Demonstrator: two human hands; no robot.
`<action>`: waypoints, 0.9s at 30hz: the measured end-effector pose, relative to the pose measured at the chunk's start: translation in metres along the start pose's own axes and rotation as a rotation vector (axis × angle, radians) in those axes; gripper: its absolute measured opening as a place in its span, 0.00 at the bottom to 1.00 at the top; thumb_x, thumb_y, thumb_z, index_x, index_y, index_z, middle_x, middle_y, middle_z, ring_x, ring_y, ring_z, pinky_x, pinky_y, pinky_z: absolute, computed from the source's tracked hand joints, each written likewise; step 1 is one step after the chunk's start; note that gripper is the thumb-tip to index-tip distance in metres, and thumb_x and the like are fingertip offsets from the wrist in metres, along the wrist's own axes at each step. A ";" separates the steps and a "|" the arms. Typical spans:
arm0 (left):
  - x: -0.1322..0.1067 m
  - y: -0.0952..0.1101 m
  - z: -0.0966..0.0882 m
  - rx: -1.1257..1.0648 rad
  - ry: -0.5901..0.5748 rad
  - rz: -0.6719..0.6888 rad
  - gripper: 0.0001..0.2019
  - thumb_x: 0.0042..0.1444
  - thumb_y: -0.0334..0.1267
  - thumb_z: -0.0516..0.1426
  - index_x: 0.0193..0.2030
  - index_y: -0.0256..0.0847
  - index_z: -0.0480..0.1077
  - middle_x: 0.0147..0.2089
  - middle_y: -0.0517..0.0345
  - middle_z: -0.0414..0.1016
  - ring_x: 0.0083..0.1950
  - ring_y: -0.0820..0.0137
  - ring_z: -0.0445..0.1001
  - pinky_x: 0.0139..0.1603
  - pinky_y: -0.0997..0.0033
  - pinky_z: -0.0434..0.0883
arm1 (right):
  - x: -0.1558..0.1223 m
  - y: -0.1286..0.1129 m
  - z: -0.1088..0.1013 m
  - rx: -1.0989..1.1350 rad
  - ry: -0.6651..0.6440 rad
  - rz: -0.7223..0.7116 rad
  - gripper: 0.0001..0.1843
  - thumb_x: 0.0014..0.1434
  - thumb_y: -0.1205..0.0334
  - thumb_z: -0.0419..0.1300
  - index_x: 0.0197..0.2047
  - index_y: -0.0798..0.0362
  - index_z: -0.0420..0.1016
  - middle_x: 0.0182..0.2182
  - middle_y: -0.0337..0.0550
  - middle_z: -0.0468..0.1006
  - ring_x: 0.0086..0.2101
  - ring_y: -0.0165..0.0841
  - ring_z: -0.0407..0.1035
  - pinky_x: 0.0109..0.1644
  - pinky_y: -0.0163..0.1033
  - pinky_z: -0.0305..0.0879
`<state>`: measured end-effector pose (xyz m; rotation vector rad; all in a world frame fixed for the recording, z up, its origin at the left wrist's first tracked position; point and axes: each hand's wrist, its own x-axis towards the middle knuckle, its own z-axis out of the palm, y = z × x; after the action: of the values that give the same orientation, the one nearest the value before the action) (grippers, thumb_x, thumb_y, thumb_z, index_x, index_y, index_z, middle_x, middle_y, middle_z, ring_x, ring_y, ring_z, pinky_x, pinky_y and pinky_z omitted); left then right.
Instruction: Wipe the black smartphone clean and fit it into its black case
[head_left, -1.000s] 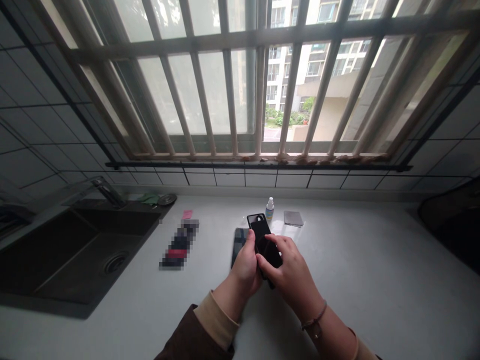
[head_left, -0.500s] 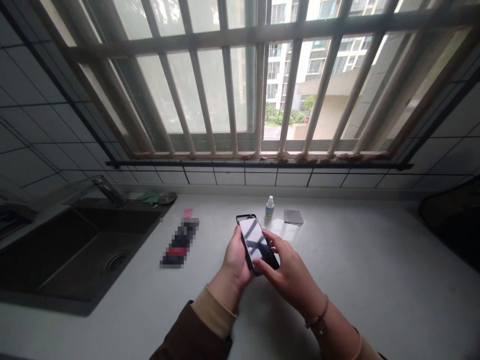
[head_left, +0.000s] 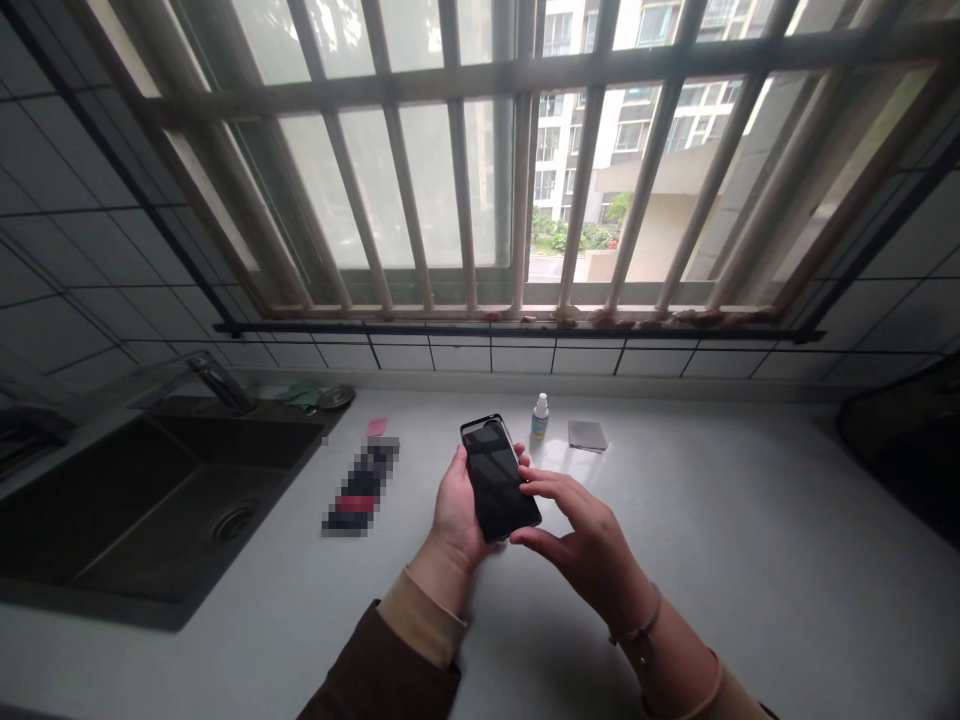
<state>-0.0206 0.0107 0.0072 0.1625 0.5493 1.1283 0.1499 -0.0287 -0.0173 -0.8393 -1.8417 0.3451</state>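
Note:
A black smartphone (head_left: 495, 478) in a dark case lies screen up across the palm of my left hand (head_left: 457, 515), whose fingers curl up behind its far right edge. The glossy screen reflects the window. My right hand (head_left: 589, 535) is just right of the phone, fingers spread. Its index fingertip and thumb reach the phone's right edge and lower corner, without gripping it. The phone's back is hidden.
Behind the hands stand a small dropper bottle (head_left: 540, 415) and a grey flat square (head_left: 587, 435). To the left lie a pink note (head_left: 376, 427), a pixelated package (head_left: 361, 487) and a dark sink (head_left: 240, 435) with a tap (head_left: 217, 382).
The black case was back up in both hands, with a dark phone lying on the counter. That phone is gone from the counter, and the held phone now shows its screen, moved slightly left and higher.

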 end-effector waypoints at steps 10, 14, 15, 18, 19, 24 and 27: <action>-0.005 -0.004 0.002 0.004 -0.045 -0.040 0.33 0.74 0.57 0.47 0.58 0.24 0.76 0.48 0.35 0.82 0.43 0.56 0.82 0.51 0.56 0.79 | 0.000 -0.006 -0.007 -0.128 -0.026 0.052 0.27 0.58 0.39 0.74 0.53 0.47 0.80 0.53 0.53 0.86 0.50 0.50 0.78 0.56 0.58 0.78; -0.007 -0.008 0.004 -0.007 -0.077 -0.060 0.33 0.74 0.57 0.46 0.57 0.26 0.77 0.49 0.36 0.81 0.46 0.56 0.82 0.51 0.56 0.79 | -0.001 -0.005 -0.006 -0.164 -0.014 0.023 0.27 0.59 0.40 0.74 0.54 0.47 0.79 0.52 0.51 0.86 0.50 0.49 0.78 0.55 0.56 0.78; -0.007 -0.008 0.004 -0.001 -0.086 -0.063 0.33 0.74 0.57 0.46 0.57 0.26 0.77 0.49 0.36 0.81 0.46 0.56 0.81 0.52 0.56 0.79 | -0.001 -0.005 -0.005 -0.175 -0.014 0.005 0.27 0.59 0.41 0.74 0.54 0.47 0.78 0.52 0.51 0.86 0.50 0.49 0.77 0.55 0.56 0.77; -0.007 -0.008 0.003 0.024 -0.129 -0.070 0.35 0.75 0.59 0.45 0.55 0.25 0.78 0.48 0.36 0.82 0.48 0.56 0.81 0.56 0.55 0.78 | 0.000 -0.002 -0.003 -0.208 -0.022 -0.029 0.26 0.60 0.43 0.74 0.54 0.47 0.77 0.53 0.50 0.85 0.53 0.49 0.76 0.59 0.57 0.75; -0.007 -0.007 0.002 0.037 -0.146 -0.068 0.35 0.74 0.59 0.45 0.55 0.25 0.78 0.48 0.36 0.82 0.48 0.55 0.81 0.57 0.55 0.77 | 0.000 -0.001 -0.003 -0.215 -0.027 -0.031 0.26 0.60 0.43 0.74 0.54 0.47 0.77 0.54 0.51 0.85 0.54 0.49 0.76 0.60 0.58 0.75; -0.004 -0.004 -0.002 0.138 -0.110 0.014 0.36 0.74 0.60 0.46 0.57 0.25 0.78 0.52 0.36 0.83 0.50 0.56 0.82 0.55 0.60 0.78 | 0.000 0.003 -0.003 -0.206 -0.067 -0.017 0.22 0.64 0.46 0.72 0.56 0.47 0.76 0.57 0.52 0.82 0.57 0.50 0.75 0.61 0.60 0.74; -0.003 -0.003 -0.004 0.167 -0.125 0.019 0.37 0.74 0.61 0.45 0.59 0.26 0.78 0.55 0.35 0.83 0.53 0.54 0.82 0.58 0.59 0.77 | 0.000 0.001 -0.002 -0.152 -0.043 0.016 0.25 0.64 0.46 0.72 0.58 0.47 0.75 0.59 0.55 0.77 0.59 0.51 0.72 0.62 0.60 0.74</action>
<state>-0.0210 0.0063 0.0035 0.3809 0.5312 1.0829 0.1527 -0.0285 -0.0173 -0.9575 -1.9199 0.2363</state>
